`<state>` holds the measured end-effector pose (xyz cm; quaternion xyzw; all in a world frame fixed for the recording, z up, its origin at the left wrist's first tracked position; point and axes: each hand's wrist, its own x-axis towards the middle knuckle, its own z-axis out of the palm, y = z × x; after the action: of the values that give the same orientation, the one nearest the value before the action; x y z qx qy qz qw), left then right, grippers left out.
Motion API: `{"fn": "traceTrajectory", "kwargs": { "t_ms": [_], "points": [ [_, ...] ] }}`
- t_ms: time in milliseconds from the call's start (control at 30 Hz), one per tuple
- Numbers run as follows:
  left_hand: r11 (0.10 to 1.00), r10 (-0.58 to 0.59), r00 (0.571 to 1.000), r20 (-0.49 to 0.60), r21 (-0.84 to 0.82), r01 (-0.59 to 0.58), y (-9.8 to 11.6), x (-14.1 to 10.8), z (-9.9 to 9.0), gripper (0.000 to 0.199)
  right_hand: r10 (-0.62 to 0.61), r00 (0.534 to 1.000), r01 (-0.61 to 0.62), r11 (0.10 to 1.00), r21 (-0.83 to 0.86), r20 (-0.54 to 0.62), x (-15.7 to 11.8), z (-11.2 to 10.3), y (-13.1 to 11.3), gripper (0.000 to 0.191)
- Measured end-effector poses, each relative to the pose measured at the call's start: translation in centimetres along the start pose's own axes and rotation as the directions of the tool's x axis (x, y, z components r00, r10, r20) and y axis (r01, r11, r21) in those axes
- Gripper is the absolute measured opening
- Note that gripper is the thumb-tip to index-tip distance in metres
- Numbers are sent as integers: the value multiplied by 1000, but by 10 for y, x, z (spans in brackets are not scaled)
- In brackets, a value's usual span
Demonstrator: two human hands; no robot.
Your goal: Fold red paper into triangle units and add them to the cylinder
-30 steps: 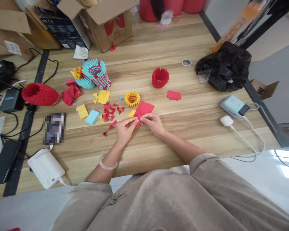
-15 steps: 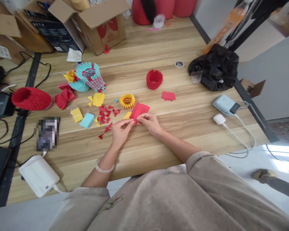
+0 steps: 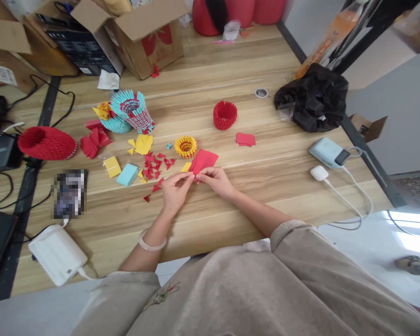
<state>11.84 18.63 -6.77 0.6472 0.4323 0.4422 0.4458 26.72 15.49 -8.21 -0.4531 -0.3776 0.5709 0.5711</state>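
Tabletop (image 3: 273, 172); red paper (image 3: 195, 177) pinched between left hand (image 3: 174, 192) and right hand (image 3: 220, 183) fingertips (image 3: 200, 177).

hands (image 3: 175, 192) (image 3: 219, 181): 2 | red paper vessels (image 3: 225, 121) (image 3: 54, 144): 2 | yellow paper ring (image 3: 185, 153): 1 | bracelet (image 3: 152, 246): 1

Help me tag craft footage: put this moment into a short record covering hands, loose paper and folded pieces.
Left hand: pinching a small red paper piece
Right hand: pinching at the same piece
Loose paper: red sheets just beyond the hands
Red triangles: scattered near the left hand
Folded vessels: yellow ring, red bowl, teal-and-red vase
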Motion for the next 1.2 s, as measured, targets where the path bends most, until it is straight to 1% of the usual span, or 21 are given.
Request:
{"fn": "traceTrajectory", "kwargs": {
  "t_ms": [100, 133, 200, 267, 300, 333, 400, 467, 533, 633, 733, 867, 967, 1067, 1133, 1200],
  "points": [
    [1000, -24, 1000, 11, 10, 24, 1, 0, 0, 17, -18, 1000, 17, 999, -49, 0, 0, -1, 1, 30],
    [999, -37, 999, 26, 0, 37, 1, 0, 0, 20, -23, 1000, 24, 997, -73, 17, -1, -1, 1, 30],
    [997, -67, 994, 83, -44, 70, 3, 1, -1, 29, -31, 996, 44, 988, -150, 89, -2, -1, 1, 31],
    [991, -92, 986, 138, -81, 104, 4, 2, -2, 39, -56, 986, 99, 958, -270, 160, -5, 0, 0, 29],
    [990, -99, 985, 142, -90, 113, 4, 3, -3, 42, -81, 981, 136, 934, -331, 175, -6, 0, 0, 27],
    [989, -99, 988, 121, -94, 111, 5, 4, -3, 43, -112, 979, 171, 908, -382, 171, -7, 1, 0, 24],
    [992, -86, 995, 49, -94, 90, 5, 5, -4, 42, -186, 975, 221, 872, -436, 121, -8, 1, 0, 18],
    [994, -66, 998, 1, -84, 66, 4, 6, -5, 40, -254, 966, 250, 868, -429, 48, -8, 1, 0, 16],
    [998, -40, 999, 0, -42, 40, 2, 6, -6, 36, -294, 956, 266, 883, -387, -13, -7, 0, 1, 17],
    [997, 43, 999, 1, 59, -43, -3, 4, -7, 31, -295, 955, 269, 915, -301, -42, -7, 0, 2, 19],
    [983, 104, 994, -30, 155, -98, -2, 2, -7, 27, -287, 957, 271, 930, -248, -31, -7, 0, 3, 20],
    [974, 90, 994, -54, 212, -77, 3, 1, -8, 24, -308, 951, 295, 924, -245, -18, -8, 0, 1, 21],
    [978, 88, 995, -53, 194, -77, 4, 2, -8, 22, -326, 944, 325, 908, -267, 39, -8, -1, -4, 19],
    [986, 88, 995, -49, 143, -80, 3, 3, -8, 21, -304, 945, 325, 909, -261, 118, -8, -1, -8, 20],
    [990, 93, 995, -48, 115, -87, 2, 3, -8, 21, -277, 954, 296, 934, -202, 117, -8, 0, -8, 19],
    [989, 113, 993, -38, 100, -108, 1, 3, -8, 20, -244, 966, 252, 963, -100, 85, -6, 1, -6, 16]
  ]
}}
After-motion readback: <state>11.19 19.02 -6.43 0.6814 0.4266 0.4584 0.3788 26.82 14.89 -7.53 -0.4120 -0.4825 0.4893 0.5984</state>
